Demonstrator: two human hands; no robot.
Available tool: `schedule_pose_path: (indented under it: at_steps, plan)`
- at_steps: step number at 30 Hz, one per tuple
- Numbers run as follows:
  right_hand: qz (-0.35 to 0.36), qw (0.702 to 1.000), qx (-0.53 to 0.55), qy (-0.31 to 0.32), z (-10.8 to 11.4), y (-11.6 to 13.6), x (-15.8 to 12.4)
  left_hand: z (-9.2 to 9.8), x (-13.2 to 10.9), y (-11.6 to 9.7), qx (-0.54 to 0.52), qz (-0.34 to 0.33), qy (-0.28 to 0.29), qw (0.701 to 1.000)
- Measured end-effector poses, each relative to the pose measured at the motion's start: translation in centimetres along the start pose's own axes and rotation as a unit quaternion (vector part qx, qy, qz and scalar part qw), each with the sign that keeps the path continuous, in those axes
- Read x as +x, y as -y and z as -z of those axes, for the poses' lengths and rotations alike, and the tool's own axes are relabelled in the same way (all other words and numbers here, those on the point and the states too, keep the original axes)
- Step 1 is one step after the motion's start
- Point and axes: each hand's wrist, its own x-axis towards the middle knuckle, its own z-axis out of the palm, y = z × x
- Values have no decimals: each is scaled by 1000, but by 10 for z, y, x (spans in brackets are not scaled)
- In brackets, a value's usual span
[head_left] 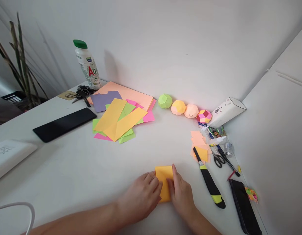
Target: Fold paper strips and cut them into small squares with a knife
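Observation:
A folded orange paper (pixel 165 182) lies on the white table near its front middle. My left hand (pixel 143 192) is closed on the paper's left side, its fingers curled over the edge. On the right side, my right hand (pixel 182 192) grips the same paper, the thumb on its face and the index finger along the top right corner. Part of the paper is hidden under my left fingers.
Colored paper strips (pixel 116 120) lie at the back left. A utility knife (pixel 209 182), scissors (pixel 218 160), peach paper pieces (pixel 198 140) and a black case (pixel 244 205) are on the right. Several paper balls (pixel 178 107) line the wall. A black slab (pixel 65 124) lies left.

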Motion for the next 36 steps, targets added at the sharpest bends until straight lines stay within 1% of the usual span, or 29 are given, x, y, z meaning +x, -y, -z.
schedule_pose_path:
  at_steps: [3,7,11,15,18,22,27,31,36]
  plan:
    - [-20,1000,10,-6,2,2,0,-4,1,-2,8,-3,9,1000]
    - [-51,998,26,-19,4,2,0,0,2,-1,5,4,10,1000]
    - [-34,998,36,-31,4,1,2,-1,1,-1,0,10,-5,1000]
    - [-12,999,26,-14,4,1,4,-5,0,-1,-30,20,-9,999]
    - [-14,1000,24,-3,4,1,3,-4,2,0,-52,36,-22,998]
    - [-16,1000,25,1,3,0,2,-3,3,1,-55,66,-47,995]
    - [-7,1000,8,1,2,-1,3,-9,-1,2,-46,63,-72,994]
    - [5,1000,-8,1,2,0,5,-12,-2,1,-43,62,-73,994]
    - [3,1000,-13,18,3,2,6,-11,-1,2,-42,67,-51,996]
